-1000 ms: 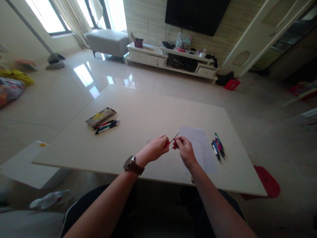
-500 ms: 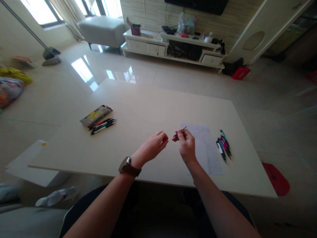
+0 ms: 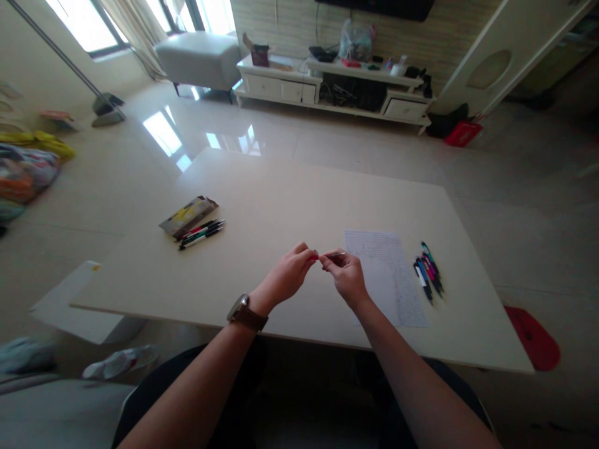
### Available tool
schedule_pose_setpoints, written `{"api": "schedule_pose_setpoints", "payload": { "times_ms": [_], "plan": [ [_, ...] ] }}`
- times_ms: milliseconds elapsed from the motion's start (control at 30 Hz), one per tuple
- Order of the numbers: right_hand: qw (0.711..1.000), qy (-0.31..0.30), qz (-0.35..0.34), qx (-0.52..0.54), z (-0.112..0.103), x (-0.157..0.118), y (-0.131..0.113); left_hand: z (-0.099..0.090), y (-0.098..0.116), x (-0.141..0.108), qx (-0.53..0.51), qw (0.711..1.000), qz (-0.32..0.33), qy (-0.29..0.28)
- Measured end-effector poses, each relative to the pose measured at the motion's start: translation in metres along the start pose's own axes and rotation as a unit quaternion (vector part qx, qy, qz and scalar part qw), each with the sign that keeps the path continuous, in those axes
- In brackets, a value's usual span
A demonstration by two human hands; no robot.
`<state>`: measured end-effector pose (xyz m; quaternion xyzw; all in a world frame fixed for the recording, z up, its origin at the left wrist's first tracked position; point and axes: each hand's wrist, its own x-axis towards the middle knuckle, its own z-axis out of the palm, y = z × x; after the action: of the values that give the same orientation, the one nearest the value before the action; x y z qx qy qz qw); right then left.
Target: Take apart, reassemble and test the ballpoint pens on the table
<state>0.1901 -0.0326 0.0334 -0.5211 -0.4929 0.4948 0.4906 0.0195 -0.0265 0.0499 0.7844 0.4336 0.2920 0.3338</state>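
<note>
My left hand [image 3: 291,274], with a watch on its wrist, is closed on a small red piece [image 3: 314,255] above the white table [image 3: 262,206]. Close to its fingertips, my right hand [image 3: 347,277] pinches a thin dark pen part [image 3: 335,254]. The fingertips of both hands nearly meet. Under and beside my right hand lies a sheet of written paper [image 3: 388,287]. To the right of the paper is a group of several pens [image 3: 428,272]. Several more pens [image 3: 201,234] lie at the left beside a grey and yellow box [image 3: 188,215].
Beyond the table stand a white TV cabinet [image 3: 281,87] and a grey stool [image 3: 199,59]. A red object [image 3: 533,340] is past the table's right edge. A plastic bottle [image 3: 121,363] lies at the lower left.
My hands have come closer together, so their fingertips nearly touch. The thin part in my right hand has tilted from slanting upward to almost level. The view has shifted slightly.
</note>
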Motion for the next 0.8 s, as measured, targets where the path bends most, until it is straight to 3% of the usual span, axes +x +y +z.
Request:
{"api": "schedule_pose_setpoints", "payload": {
  "times_ms": [400, 567, 800],
  "plan": [
    [0.999, 0.008, 0.036, 0.028, 0.009, 0.009, -0.001, -0.005, -0.010, -0.004, -0.007, 0.999, -0.043, -0.015],
    [0.999, -0.006, 0.045, 0.026, 0.014, 0.009, -0.002, -0.007, -0.008, -0.004, 0.012, 0.998, -0.053, 0.029],
    [0.998, -0.012, 0.059, 0.031, 0.015, 0.009, -0.007, -0.007, -0.009, -0.004, 0.004, 0.998, -0.057, 0.031]
  ]
}}
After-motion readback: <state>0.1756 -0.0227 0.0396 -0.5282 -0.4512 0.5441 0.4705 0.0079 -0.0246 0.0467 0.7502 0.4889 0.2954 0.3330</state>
